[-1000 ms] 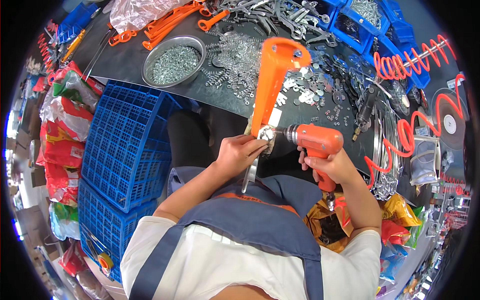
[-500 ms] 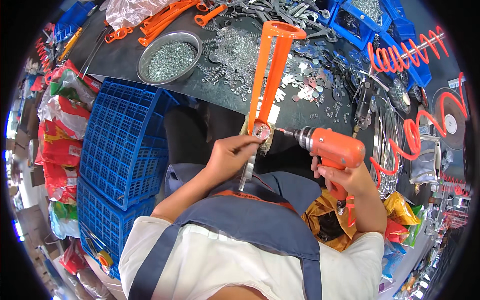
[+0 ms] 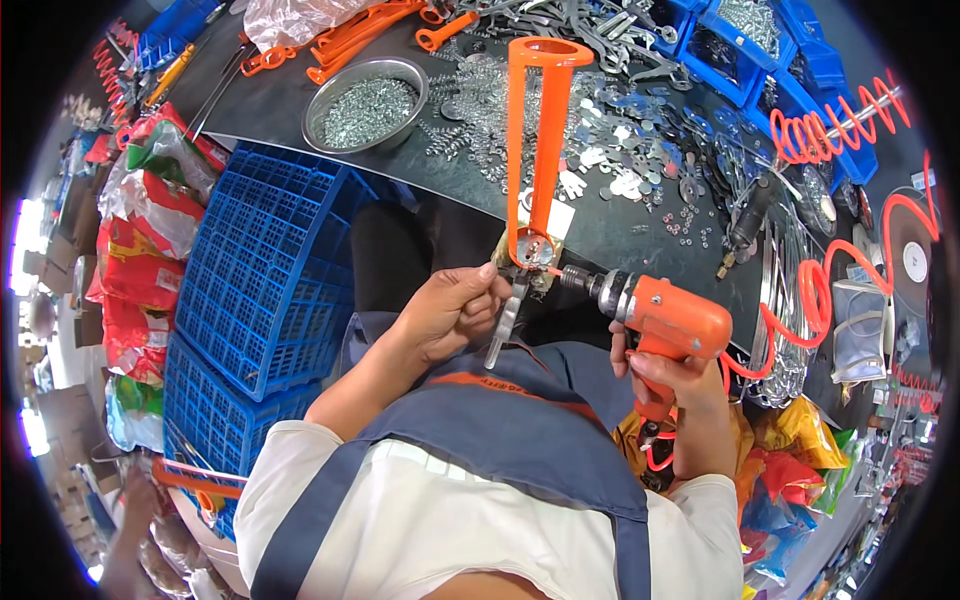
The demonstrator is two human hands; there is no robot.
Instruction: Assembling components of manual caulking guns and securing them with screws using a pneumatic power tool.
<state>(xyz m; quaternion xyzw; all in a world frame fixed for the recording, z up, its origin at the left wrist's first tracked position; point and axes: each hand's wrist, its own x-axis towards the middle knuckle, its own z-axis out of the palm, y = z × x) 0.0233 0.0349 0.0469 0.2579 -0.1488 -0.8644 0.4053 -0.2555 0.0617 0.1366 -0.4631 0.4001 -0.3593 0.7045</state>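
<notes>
My right hand (image 3: pixel 665 375) grips an orange pistol-shaped power driver (image 3: pixel 680 318), its bit pointing left at a round metal piece (image 3: pixel 535 250). That piece sits at the lower end of an upright orange frame (image 3: pixel 540 150) with a ring on top. A flat metal handle (image 3: pixel 507 322) extends from the same spot toward my apron. Just left of it, my left hand (image 3: pixel 455 312) is closed, thumb and forefinger pressed together; whatever they hold, if anything, is too small to name. Bit tip and round piece appear to meet, but contact is unclear.
A steel bowl of small metal parts (image 3: pixel 365 105), loose springs (image 3: pixel 480 110) and flat metal pieces (image 3: pixel 625 180) lie on the dark table. Blue crates (image 3: pixel 260 270) stand left. A red coiled hose (image 3: pixel 815 300) hangs right. Another person's blurred arm (image 3: pixel 130 520) shows lower left.
My left hand has drawn slightly down and left, off the round piece, with fingers more curled. The driver remains beside the piece. Another person's arm and an orange bar have appeared lower left.
</notes>
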